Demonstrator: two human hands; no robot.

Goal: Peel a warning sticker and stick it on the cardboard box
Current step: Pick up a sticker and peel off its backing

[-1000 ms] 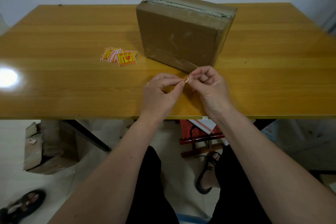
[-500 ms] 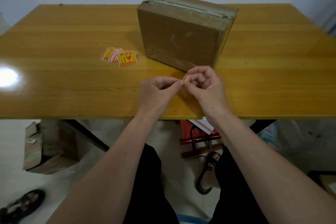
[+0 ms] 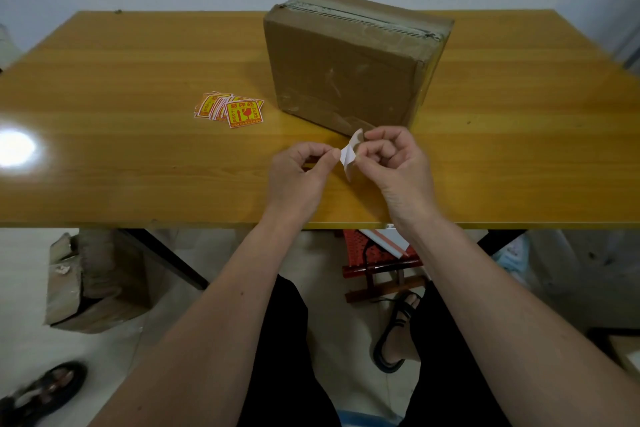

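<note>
A taped brown cardboard box (image 3: pixel 346 69) stands on the yellow wooden table (image 3: pixel 138 163), just beyond my hands. Between my hands is one warning sticker (image 3: pixel 349 155), seen from its white back and splitting into two layers. My left hand (image 3: pixel 298 173) pinches one white layer at its left edge with thumb and forefinger. My right hand (image 3: pixel 394 166) pinches the other layer, which curls up toward the box. A small pile of yellow-and-red warning stickers (image 3: pixel 230 109) lies on the table left of the box.
Under the table there is a torn cardboard box (image 3: pixel 93 284) on the floor at the left, a red stool (image 3: pixel 377 260) with papers at the middle, and a black sandal (image 3: pixel 41 392) at the lower left.
My hands have drawn slightly apart and the sticker's white back has come into view, its two layers separating. The box and sticker pile have not moved.
</note>
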